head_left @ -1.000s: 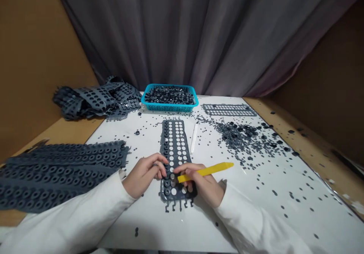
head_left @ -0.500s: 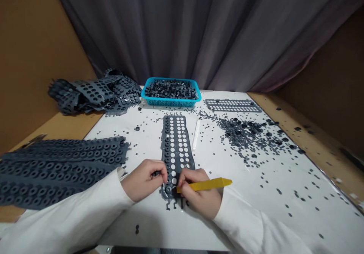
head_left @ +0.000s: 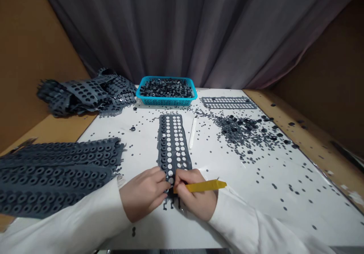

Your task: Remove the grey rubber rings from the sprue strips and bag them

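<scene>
clock set on the strip (head_left: 173, 144). strip lies 12 to 6 on the white table (head_left: 218, 163), near end under my hands. dark rings (head_left: 163, 136) line its left column; columns to the right are round holes, white showing through.

right hand (head_left: 197, 195), at 5: fingers closed round the yellow tool (head_left: 206, 186), its working end down at the strip's near end, butt pointing to 3. left hand (head_left: 145, 191), at 7: fingers bent and narrow over the near left corner, tips just beside the tool's end; whether they pinch anything, i cannot tell.

around: blue basket (head_left: 166, 101), full of small dark parts, 12. white stick (head_left: 192, 132), near the strip, 1. flat holed sheet (head_left: 229, 102), 1 to 2. pile of dark bits (head_left: 241, 130), 2 to 3, strays scattered about. studded mats (head_left: 57, 174), 8 to 9. crumpled heap (head_left: 85, 93), 10. grey curtain (head_left: 170, 26) behind the basket.
</scene>
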